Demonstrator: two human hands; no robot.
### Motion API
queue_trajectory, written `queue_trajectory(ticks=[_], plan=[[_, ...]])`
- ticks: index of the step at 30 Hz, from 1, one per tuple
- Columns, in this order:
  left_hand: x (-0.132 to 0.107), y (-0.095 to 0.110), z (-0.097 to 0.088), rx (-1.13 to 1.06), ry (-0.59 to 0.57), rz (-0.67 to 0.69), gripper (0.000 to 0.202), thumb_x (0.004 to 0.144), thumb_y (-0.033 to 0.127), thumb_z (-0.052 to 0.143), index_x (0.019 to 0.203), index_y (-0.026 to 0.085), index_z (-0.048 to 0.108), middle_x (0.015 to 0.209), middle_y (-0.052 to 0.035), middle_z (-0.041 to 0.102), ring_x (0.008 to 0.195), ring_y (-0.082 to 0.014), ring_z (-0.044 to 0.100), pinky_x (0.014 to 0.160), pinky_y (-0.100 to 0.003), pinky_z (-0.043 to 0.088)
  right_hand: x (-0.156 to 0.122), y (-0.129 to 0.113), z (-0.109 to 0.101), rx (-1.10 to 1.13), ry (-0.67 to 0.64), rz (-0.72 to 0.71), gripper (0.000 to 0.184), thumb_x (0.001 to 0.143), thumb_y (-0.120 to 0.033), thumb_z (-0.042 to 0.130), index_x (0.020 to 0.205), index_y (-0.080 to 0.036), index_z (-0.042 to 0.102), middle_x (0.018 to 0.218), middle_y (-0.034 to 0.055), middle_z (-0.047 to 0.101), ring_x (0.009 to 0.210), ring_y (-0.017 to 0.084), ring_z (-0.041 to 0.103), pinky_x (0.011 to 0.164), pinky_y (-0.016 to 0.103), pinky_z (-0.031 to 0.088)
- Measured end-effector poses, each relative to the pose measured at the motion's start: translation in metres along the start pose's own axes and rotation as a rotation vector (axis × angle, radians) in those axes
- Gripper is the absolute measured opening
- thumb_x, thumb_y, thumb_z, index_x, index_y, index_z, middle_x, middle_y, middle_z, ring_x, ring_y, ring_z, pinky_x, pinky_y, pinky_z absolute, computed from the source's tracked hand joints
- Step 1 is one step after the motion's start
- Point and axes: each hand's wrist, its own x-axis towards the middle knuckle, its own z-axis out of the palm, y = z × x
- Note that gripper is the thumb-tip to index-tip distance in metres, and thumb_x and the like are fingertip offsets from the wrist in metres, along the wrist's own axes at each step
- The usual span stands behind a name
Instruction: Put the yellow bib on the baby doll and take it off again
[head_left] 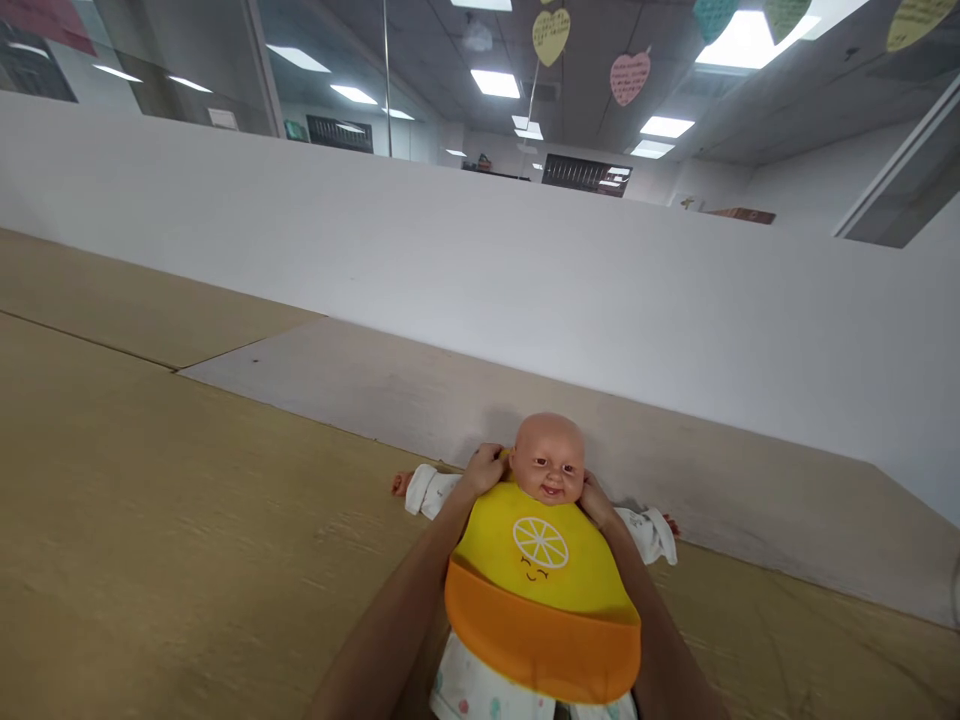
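Note:
A bald baby doll (551, 450) lies on its back, arms spread out, in white patterned clothes (487, 685). Over its chest is a yellow bib (577, 560) with a lemon slice and a smiling face, and an orange catch pocket (544, 640) at the bottom. On the left of the doll's neck, my left hand (486, 468) pinches a yellow strap end of the bib. My right hand (596, 497) is closed at the other side of the neck, its fingertips partly hidden behind the head, so what it grips cannot be seen.
The doll rests on a worn tan wooden surface (225, 520), with a paler panel (337, 370) behind its head. Beyond stands a low white wall (450, 270) topped by glass. Heart-shaped paper notes (551, 38) hang on the glass.

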Motion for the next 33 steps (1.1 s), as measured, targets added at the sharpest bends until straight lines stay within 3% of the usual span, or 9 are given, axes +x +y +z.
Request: queue_trajectory(ticks=[5,11,15,19,22,28,33], plan=[[0.004,-0.002,-0.002,0.049,0.015,0.028,0.022,0.071,0.021,0.049,0.049,0.021,0.043,0.046,0.0051,0.037,0.047,-0.0102,0.033,0.047,-0.026,0.021,0.004,0.001,-0.003,-0.043,0.008,-0.071,0.026,0.051,-0.023,0.07,0.077,-0.017,0.072,0.101,0.0095,0.071,0.084,0.023,0.063,0.074,0.033,0.051],[0.006,-0.006,-0.003,0.116,0.042,0.05,0.025,0.069,0.021,0.051,0.044,0.019,0.045,0.043,0.0052,0.035,0.047,-0.01,0.032,0.048,-0.027,0.019,-0.001,-0.009,0.002,-0.133,0.103,-0.078,0.016,0.05,-0.026,0.068,0.064,-0.019,0.069,0.086,0.0078,0.073,0.073,0.022,0.062,0.068,0.034,0.052],[0.004,-0.005,-0.003,0.114,0.047,0.043,0.025,0.067,0.022,0.053,0.042,0.019,0.047,0.042,0.0053,0.034,0.046,-0.0102,0.032,0.047,-0.026,0.02,-0.002,-0.011,0.002,-0.152,0.101,-0.052,0.018,0.049,-0.026,0.069,0.065,-0.018,0.069,0.083,0.008,0.073,0.072,0.023,0.061,0.068,0.035,0.052],[0.001,0.0,-0.004,0.063,0.047,0.016,0.011,0.065,0.02,0.055,0.063,0.015,0.065,0.051,0.0023,0.052,0.05,-0.0119,0.043,0.048,-0.024,0.029,-0.003,-0.01,0.003,-0.126,0.089,-0.032,0.022,0.049,-0.029,0.072,0.068,-0.017,0.069,0.088,0.0099,0.072,0.079,0.026,0.063,0.072,0.038,0.053],[-0.001,0.004,-0.005,0.044,0.086,-0.017,0.021,0.062,0.018,0.06,0.08,0.013,0.07,0.066,-0.0018,0.063,0.057,-0.0133,0.05,0.051,-0.023,0.034,-0.006,-0.012,0.005,-0.113,0.084,-0.02,0.025,0.049,-0.03,0.073,0.07,-0.017,0.069,0.094,0.0101,0.072,0.081,0.026,0.064,0.073,0.038,0.053],[-0.001,0.007,-0.006,0.017,0.029,-0.034,0.002,0.054,0.012,0.065,0.055,0.012,0.066,0.052,0.0013,0.056,0.052,-0.0104,0.044,0.049,-0.023,0.03,-0.009,-0.018,0.006,-0.158,0.09,-0.022,0.029,0.048,-0.033,0.075,0.071,-0.017,0.069,0.094,0.0105,0.072,0.082,0.027,0.065,0.072,0.037,0.053],[-0.003,0.005,-0.006,-0.129,-0.028,-0.038,0.009,0.057,0.019,0.064,0.061,0.012,0.068,0.054,0.0029,0.055,0.049,-0.008,0.041,0.047,-0.022,0.029,-0.005,-0.016,0.003,-0.164,0.015,-0.048,0.032,0.05,-0.042,0.075,0.069,-0.017,0.068,0.09,0.0115,0.073,0.084,0.027,0.065,0.077,0.038,0.053]])
